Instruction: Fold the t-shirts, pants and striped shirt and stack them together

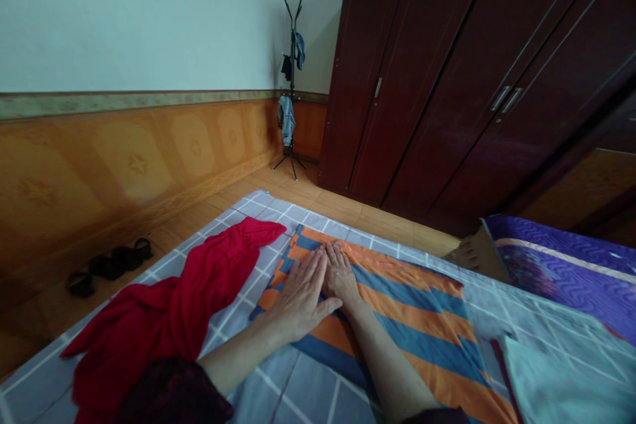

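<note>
**Left hand (pixel 298 295) and right hand (pixel 340 275) flat out on the striped cloth (pixel 412 305)!**

There they are, both hands wide open, palms down, fingers stretched long, and neither has hold of anything. They sit side by side near the far edge of the cloth, almost fingertip to fingertip, with the left thumb kicking out sideways. The cloth itself, bold orange and blue bands running on the diagonal, lies spread out on a grey checked mat (pixel 293 377) with white lines. Just to the left, a bunched red cloth (pixel 163 305) sprawls across the same mat, right beside the stripes, and a dark sleeve (pixel 171 391) covers the left arm at the bottom of the view. Over in the lower right corner is a pale cloth (pixel 561 384). Further out, purple quilted bedding (pixel 561 271) sits past the mat with a bare foot (pixel 464 255) near it. On the tiled floor (pixel 318 202), a pair of dark sandals (pixel 109 264) lies by the wall, a coat stand (pixel 291 79) hung with denim clothes stands in the corner, and a tall dark wooden wardrobe (pixel 437 66) fills the right side.
</note>
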`<state>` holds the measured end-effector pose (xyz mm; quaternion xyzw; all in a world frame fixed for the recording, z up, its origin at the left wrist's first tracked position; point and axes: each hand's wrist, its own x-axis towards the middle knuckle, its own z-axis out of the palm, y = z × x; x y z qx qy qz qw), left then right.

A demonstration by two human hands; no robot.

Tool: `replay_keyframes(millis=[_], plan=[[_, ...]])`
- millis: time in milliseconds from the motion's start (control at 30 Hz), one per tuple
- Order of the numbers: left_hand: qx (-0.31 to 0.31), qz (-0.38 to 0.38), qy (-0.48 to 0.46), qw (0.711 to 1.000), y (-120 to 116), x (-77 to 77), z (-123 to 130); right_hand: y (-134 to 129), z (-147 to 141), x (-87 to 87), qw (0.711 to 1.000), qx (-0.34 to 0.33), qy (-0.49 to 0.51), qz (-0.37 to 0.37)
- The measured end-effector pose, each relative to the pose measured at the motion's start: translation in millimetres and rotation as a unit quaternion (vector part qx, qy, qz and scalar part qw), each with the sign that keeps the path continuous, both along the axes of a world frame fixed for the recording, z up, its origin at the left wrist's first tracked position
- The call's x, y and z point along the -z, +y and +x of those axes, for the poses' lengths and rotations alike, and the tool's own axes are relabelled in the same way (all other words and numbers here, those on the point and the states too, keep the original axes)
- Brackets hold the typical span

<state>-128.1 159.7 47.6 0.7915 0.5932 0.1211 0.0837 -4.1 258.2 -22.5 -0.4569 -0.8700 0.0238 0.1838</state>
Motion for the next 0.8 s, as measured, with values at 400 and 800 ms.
replay_keyframes(millis=[400,800], plan=[[-0.001,0.040,0.043,0.998,26.3,51.5,20.5,29.1,33.8,0.4,0.993,0.053,0.102,0.025],[-0.001,0.054,0.032,0.998,26.0,58.5,17.9,67.9,19.1,-13.2,0.976,0.199,0.084,0.024]])
